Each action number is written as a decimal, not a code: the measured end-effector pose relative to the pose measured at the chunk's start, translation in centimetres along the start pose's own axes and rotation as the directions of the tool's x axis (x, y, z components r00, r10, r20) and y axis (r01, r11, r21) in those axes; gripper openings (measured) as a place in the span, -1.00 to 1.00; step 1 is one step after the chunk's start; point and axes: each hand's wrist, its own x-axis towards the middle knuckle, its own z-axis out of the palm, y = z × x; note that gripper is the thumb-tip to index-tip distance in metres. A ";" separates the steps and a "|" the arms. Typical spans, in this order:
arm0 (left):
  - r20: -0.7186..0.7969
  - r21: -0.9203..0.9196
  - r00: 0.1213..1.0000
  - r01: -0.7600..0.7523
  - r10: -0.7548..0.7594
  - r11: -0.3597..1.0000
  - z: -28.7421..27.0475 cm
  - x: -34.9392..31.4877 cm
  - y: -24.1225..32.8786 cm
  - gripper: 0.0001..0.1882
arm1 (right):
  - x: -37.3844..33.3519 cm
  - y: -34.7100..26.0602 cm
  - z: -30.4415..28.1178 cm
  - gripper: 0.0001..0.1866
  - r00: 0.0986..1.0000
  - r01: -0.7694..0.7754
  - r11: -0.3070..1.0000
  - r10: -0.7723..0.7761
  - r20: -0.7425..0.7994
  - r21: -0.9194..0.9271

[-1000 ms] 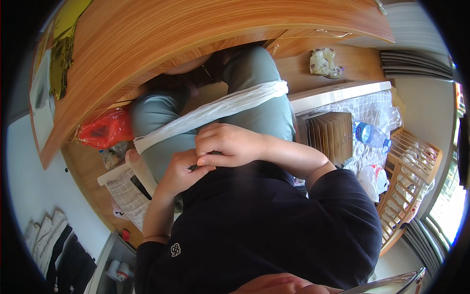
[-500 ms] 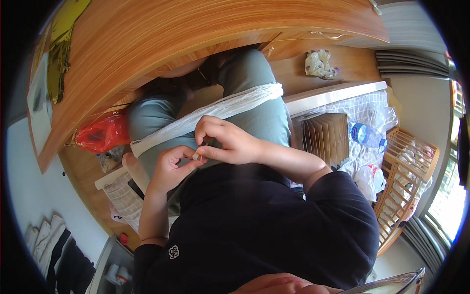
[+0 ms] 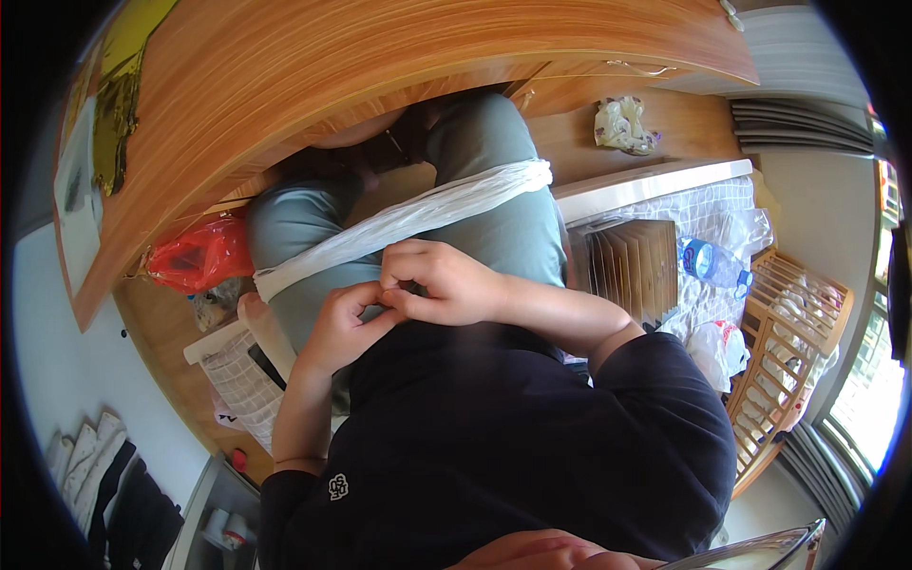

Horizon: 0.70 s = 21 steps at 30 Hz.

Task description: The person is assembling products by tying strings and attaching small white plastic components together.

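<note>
white plastic strip point(image 3: 408, 217), twisted, across lap

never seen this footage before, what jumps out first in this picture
Mid-frame, the left hand and right hand meet fingertip to fingertip, pinching something too small to make out. Just above them a long white rolled strip lies across the person's grey-green lap. A red plastic bag sits at the left under the wooden desk.
</note>
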 end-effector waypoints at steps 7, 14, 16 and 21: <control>-0.017 -0.004 0.999 0.050 -0.050 0.999 -0.4 0.0 0.0 -0.90 | 0.0 -0.1 -0.1 -0.93 0.999 -0.010 1.000 0.010 0.033 -0.001; 0.013 -0.466 0.998 0.060 -0.061 0.883 -0.4 0.1 -0.7 -0.64 | -0.3 0.4 -1.6 -0.95 0.991 -0.127 0.982 0.130 -0.015 0.143; 0.035 -0.481 0.998 0.054 -0.043 0.875 -0.7 0.3 -0.6 -0.58 | -0.3 0.6 -1.7 -0.97 0.981 -0.181 0.951 0.193 -0.023 0.249; 0.036 -0.613 0.997 0.071 -0.062 0.787 -0.7 0.4 -1.0 -0.59 | 0.2 -0.6 -1.7 -0.71 0.949 -0.310 0.847 0.299 0.096 0.432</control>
